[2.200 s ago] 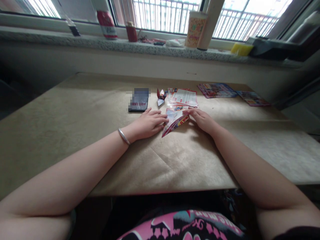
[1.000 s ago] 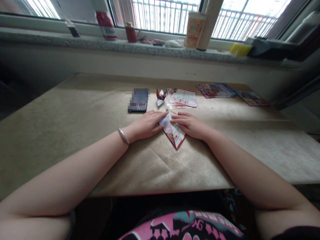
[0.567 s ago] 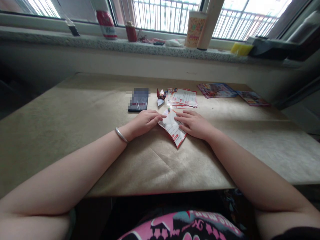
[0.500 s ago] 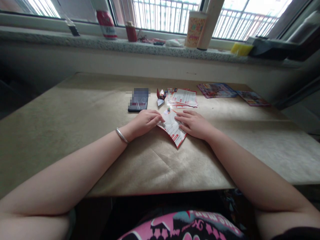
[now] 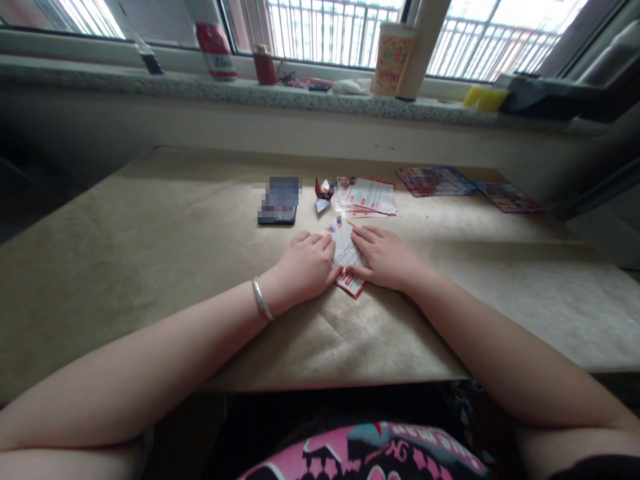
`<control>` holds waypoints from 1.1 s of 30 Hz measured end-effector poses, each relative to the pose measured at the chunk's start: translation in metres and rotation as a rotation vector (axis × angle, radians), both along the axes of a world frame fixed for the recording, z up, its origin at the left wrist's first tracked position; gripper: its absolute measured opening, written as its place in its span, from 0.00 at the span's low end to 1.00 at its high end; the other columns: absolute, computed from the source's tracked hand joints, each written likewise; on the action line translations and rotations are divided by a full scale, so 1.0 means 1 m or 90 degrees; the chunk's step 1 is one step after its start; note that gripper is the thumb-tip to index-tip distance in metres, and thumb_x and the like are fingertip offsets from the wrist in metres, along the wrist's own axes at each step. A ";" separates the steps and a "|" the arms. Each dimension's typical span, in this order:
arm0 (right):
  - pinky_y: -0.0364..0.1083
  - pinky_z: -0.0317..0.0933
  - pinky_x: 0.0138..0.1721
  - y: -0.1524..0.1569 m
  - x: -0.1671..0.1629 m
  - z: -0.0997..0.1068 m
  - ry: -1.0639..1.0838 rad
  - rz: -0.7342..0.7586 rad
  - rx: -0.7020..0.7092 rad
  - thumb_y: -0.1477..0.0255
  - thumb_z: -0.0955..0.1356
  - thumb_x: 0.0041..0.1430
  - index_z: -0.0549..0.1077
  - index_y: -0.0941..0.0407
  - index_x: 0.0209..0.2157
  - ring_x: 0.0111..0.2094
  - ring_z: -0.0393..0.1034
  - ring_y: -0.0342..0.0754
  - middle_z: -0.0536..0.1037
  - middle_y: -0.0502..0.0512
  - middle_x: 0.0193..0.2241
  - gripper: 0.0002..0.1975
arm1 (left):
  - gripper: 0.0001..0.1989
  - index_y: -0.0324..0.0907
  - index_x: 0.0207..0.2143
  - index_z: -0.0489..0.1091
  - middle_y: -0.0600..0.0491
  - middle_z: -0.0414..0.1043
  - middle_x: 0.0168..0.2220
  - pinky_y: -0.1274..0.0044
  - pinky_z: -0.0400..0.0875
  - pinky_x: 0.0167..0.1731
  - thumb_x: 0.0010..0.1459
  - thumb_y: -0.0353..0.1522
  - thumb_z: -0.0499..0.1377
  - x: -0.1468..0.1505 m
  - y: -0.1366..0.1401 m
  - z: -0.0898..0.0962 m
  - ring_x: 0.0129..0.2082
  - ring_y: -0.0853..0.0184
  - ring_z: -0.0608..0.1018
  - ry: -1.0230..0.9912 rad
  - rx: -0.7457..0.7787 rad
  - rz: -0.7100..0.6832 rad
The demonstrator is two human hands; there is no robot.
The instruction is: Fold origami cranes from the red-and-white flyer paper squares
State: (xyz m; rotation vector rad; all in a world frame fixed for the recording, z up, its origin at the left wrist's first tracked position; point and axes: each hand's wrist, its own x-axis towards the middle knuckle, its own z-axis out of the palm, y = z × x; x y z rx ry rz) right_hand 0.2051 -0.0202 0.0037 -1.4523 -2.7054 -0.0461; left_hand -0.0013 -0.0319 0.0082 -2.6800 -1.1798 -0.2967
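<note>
White paper with red print and red edges makes up the small sheet point(image 5: 343, 248) lying on the desk point(image 5: 150, 233) between the two hands, one corner pointing toward the person and the top end showing a bit of coloured picture. The left hand point(image 5: 309, 265) lies palm down over its left edge, fingers close together and slightly bent, the thumb stretched out across the lower part. The right hand point(image 5: 384, 259) lies flatter on the right side, its fingers extended toward the middle and its thumb reaching inward, so that the two thumb tips sit just beside each other. Both hands press rather than grip, neither one closed around anything. The forearms come in from the lower corners and slant toward each other; a silver bracelet point(image 5: 263, 300) circles the left wrist.

Just beyond the sheet are a folded paper figure point(image 5: 324, 193) and, to its right, a loose pile of similar sheets point(image 5: 369, 195). A dark, partly pixelated flat object point(image 5: 283, 203) lies left of the figure. Farther right are colourful leaflets point(image 5: 437, 181). On the stone windowsill point(image 5: 300, 99) behind, a red can point(image 5: 216, 52) and a patterned cup point(image 5: 393, 60) stand upright.
</note>
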 end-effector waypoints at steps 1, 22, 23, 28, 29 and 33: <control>0.60 0.49 0.65 -0.001 0.000 -0.002 -0.003 0.007 -0.012 0.48 0.62 0.60 0.59 0.67 0.65 0.66 0.52 0.64 0.57 0.70 0.66 0.43 | 0.24 0.30 0.53 0.69 0.35 0.70 0.55 0.62 0.64 0.55 0.64 0.40 0.52 0.001 0.001 -0.003 0.56 0.50 0.73 -0.001 -0.015 0.000; 0.65 0.38 0.67 0.008 0.013 -0.011 0.008 -0.033 -0.111 0.43 0.61 0.58 0.48 0.59 0.69 0.70 0.37 0.63 0.44 0.64 0.70 0.48 | 0.40 0.32 0.68 0.47 0.38 0.42 0.70 0.64 0.45 0.67 0.65 0.51 0.45 -0.009 0.023 -0.018 0.70 0.53 0.50 0.014 -0.218 0.037; 0.65 0.38 0.67 0.010 0.015 -0.010 0.002 -0.051 -0.110 0.46 0.60 0.60 0.48 0.59 0.69 0.70 0.38 0.63 0.45 0.64 0.70 0.45 | 0.38 0.33 0.68 0.47 0.38 0.43 0.70 0.63 0.46 0.67 0.66 0.50 0.44 -0.012 0.026 -0.018 0.70 0.53 0.51 0.013 -0.210 0.042; 0.62 0.50 0.64 0.017 0.023 -0.005 0.012 -0.079 -0.011 0.56 0.60 0.65 0.61 0.59 0.64 0.66 0.54 0.64 0.60 0.64 0.66 0.32 | 0.28 0.37 0.62 0.60 0.42 0.60 0.64 0.63 0.55 0.63 0.67 0.44 0.48 -0.025 0.039 -0.018 0.64 0.53 0.62 -0.021 -0.087 0.041; 0.60 0.52 0.64 0.019 0.024 -0.005 0.018 -0.077 0.004 0.57 0.61 0.65 0.64 0.60 0.63 0.64 0.56 0.64 0.63 0.65 0.64 0.30 | 0.26 0.38 0.61 0.63 0.43 0.63 0.62 0.64 0.57 0.62 0.67 0.42 0.49 -0.026 0.041 -0.018 0.62 0.54 0.64 -0.025 -0.067 0.038; 0.59 0.58 0.60 0.024 0.032 -0.005 0.071 -0.078 0.025 0.62 0.63 0.64 0.69 0.59 0.59 0.61 0.61 0.61 0.69 0.64 0.60 0.26 | 0.17 0.43 0.54 0.70 0.46 0.71 0.55 0.64 0.65 0.54 0.66 0.36 0.51 -0.028 0.041 -0.014 0.55 0.56 0.70 -0.042 0.001 0.043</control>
